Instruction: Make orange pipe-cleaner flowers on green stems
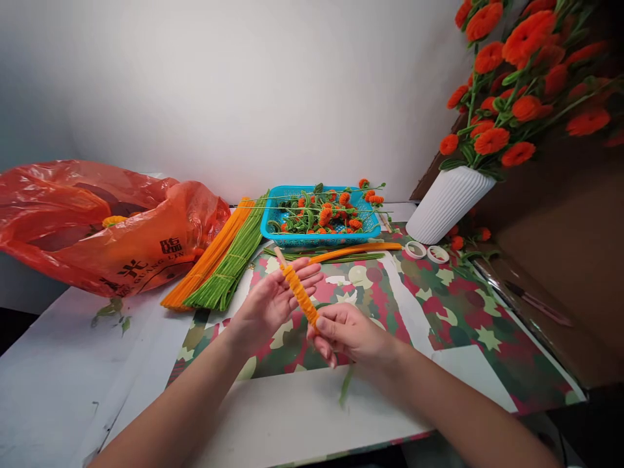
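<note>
An orange pipe cleaner (301, 294) is coiled tightly around a thin wooden stick, whose bare upper end (279, 255) sticks out past the coil. My right hand (348, 331) pinches the lower end of this wrapped stick between thumb and fingers. Palm up, my left hand (273, 296) has its fingers stretched out behind the upper part of the coil; whether they touch it I cannot tell. Below my right hand hangs a blurred green strand (346, 387), its upper end hidden by the hand.
Bundles of orange (214, 250) and green pipe cleaners (231, 263) lie beside a red plastic bag (160, 253). Behind my hands stands a blue basket (319, 240) of small flowers. To the right are tape rolls (416, 250), a white vase (448, 205) of orange flowers and a cutter (539, 304).
</note>
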Available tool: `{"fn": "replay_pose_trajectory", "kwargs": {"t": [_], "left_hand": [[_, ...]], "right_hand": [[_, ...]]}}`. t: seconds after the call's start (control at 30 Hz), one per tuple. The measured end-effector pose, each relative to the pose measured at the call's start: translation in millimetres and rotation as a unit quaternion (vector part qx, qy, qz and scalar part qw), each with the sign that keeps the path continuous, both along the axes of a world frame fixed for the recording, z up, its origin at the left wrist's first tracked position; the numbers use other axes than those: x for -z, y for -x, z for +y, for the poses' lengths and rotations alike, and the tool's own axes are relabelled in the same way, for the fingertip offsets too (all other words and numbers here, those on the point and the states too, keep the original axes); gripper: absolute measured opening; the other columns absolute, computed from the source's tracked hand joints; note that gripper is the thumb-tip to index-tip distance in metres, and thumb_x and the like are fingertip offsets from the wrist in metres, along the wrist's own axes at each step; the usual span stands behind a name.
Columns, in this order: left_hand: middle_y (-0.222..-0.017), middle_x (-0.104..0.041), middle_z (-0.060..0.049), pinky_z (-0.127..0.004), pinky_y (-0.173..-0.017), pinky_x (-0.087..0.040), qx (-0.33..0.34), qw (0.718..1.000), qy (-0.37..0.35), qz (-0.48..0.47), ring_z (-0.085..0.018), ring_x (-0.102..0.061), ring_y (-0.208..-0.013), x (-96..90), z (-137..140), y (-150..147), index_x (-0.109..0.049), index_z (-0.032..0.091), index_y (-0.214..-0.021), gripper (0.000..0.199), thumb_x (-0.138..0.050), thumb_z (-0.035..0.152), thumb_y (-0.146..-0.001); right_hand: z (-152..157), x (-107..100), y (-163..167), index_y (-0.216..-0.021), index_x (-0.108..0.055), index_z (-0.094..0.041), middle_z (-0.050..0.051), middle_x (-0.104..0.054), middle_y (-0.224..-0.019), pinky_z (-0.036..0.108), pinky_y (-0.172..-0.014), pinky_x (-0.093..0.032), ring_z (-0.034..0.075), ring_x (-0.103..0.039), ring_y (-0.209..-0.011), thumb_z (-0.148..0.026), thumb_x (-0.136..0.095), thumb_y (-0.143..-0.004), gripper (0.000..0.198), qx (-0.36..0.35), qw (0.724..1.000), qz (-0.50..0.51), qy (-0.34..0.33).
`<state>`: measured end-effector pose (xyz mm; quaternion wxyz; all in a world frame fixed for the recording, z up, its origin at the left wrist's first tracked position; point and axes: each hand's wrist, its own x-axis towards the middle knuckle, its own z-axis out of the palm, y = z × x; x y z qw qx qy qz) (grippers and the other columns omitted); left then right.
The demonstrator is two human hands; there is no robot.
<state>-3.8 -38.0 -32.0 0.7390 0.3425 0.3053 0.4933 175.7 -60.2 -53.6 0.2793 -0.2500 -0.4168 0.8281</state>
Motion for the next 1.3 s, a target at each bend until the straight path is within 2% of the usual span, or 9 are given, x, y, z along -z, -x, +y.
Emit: {"fn": "replay_pose_trajectory", "kwargs": {"t": [0.07, 0.13, 0.3, 0.47, 0.6, 0.77, 1.0, 1.17, 1.3], "left_hand": [[-0.13, -0.063, -0.01, -0.037, -0.101, -0.048, 0.032, 0.996, -0.004, -0.084, -0.028, -0.056, -0.124, -3.9, -1, 1, -0.065, 0.021, -0.121, 0.052, -0.062, 0.055, -0.082], [-0.124, -0.068, -0.006, -0.034, -0.097, -0.052, 0.043, 0.992, -0.005, -0.121, -0.024, -0.061, -0.117, -4.4, -2, 2, -0.068, 0.025, -0.117, 0.037, -0.061, 0.045, -0.086], [-0.086, -0.079, 0.001, -0.022, -0.077, -0.059, 0.023, 0.994, -0.001, -0.108, -0.015, -0.074, -0.082, 2.2, -2, 4, -0.076, 0.026, -0.09, 0.02, -0.081, 0.03, -0.071], [-0.059, -0.073, 0.002, -0.019, -0.059, -0.058, -0.039, 0.998, 0.006, -0.052, -0.012, -0.07, -0.055, -1.9, -3, 4, -0.075, 0.019, -0.072, 0.027, -0.091, 0.031, -0.053], [-0.051, -0.069, 0.001, -0.019, -0.05, -0.056, -0.097, 0.995, 0.031, 0.012, -0.013, -0.067, -0.047, -5.9, 0, 3, -0.072, 0.015, -0.065, 0.037, -0.093, 0.034, -0.042], [-0.057, -0.071, -0.001, -0.021, -0.053, -0.057, -0.139, 0.986, 0.044, 0.078, -0.015, -0.069, -0.052, -5.5, 5, 1, -0.072, 0.013, -0.067, 0.039, -0.092, 0.036, -0.045], [-0.065, -0.073, -0.004, -0.023, -0.057, -0.055, -0.121, 0.981, 0.057, 0.142, -0.018, -0.071, -0.064, -1.9, 7, 0, -0.073, 0.013, -0.078, 0.039, -0.088, 0.04, -0.054], [-0.078, -0.076, -0.006, -0.026, -0.071, -0.056, -0.078, 0.993, 0.052, 0.078, -0.021, -0.073, -0.079, 3.3, 6, 1, -0.073, 0.015, -0.09, 0.044, -0.086, 0.044, -0.058], [-0.108, -0.074, -0.01, -0.034, -0.091, -0.052, 0.045, 0.999, 0.005, -0.009, -0.026, -0.068, -0.104, 5.3, -2, -2, -0.068, 0.021, -0.113, 0.052, -0.083, 0.037, -0.066]], "right_hand": [[1, 1, -3, -0.081, -0.063, -0.012, -0.005, -0.054, -0.053, 0.017, -0.043, -0.038, 0.006, -0.049, -0.043, -0.048, -0.069, -0.081, 0.037, -0.059, 0.993, 0.081, 0.058], [1, 4, -5, -0.082, -0.063, -0.011, -0.006, -0.051, -0.052, 0.017, -0.043, -0.036, 0.004, -0.046, -0.04, -0.043, -0.068, -0.084, 0.032, -0.092, 0.98, 0.145, 0.103], [0, 11, -5, -0.086, -0.063, -0.01, -0.007, -0.048, -0.051, 0.018, -0.044, -0.035, 0.004, -0.043, -0.038, -0.036, -0.066, -0.087, 0.026, -0.156, 0.954, 0.213, 0.145], [-2, 10, -3, -0.083, -0.064, -0.009, -0.005, -0.052, -0.052, 0.017, -0.042, -0.036, 0.004, -0.046, -0.038, -0.039, -0.071, -0.082, 0.031, -0.152, 0.96, 0.188, 0.143], [-1, 7, -2, -0.08, -0.066, -0.009, -0.003, -0.058, -0.053, 0.016, -0.041, -0.04, 0.005, -0.052, -0.042, -0.046, -0.074, -0.077, 0.038, -0.088, 0.988, 0.084, 0.091], [-1, 0, 2, -0.077, -0.066, -0.01, -0.002, -0.063, -0.056, 0.017, -0.044, -0.044, 0.006, -0.058, -0.044, -0.055, -0.071, -0.072, 0.046, 0.028, 0.996, -0.081, -0.009], [-7, -3, 9, -0.072, -0.064, -0.011, -0.003, -0.062, -0.054, 0.019, -0.046, -0.045, 0.008, -0.061, -0.045, -0.062, -0.071, -0.066, 0.051, 0.11, 0.981, -0.153, -0.035], [-3, 2, 4, -0.077, -0.063, -0.012, -0.003, -0.062, -0.056, 0.019, -0.048, -0.047, 0.006, -0.058, -0.045, -0.054, -0.073, -0.072, 0.043, 0.037, 0.997, -0.056, 0.037], [1, 5, -2, -0.08, -0.063, -0.012, -0.006, -0.056, -0.053, 0.016, -0.042, -0.039, 0.005, -0.052, -0.041, -0.049, -0.073, -0.076, 0.039, -0.033, 0.991, 0.085, 0.098]]}}
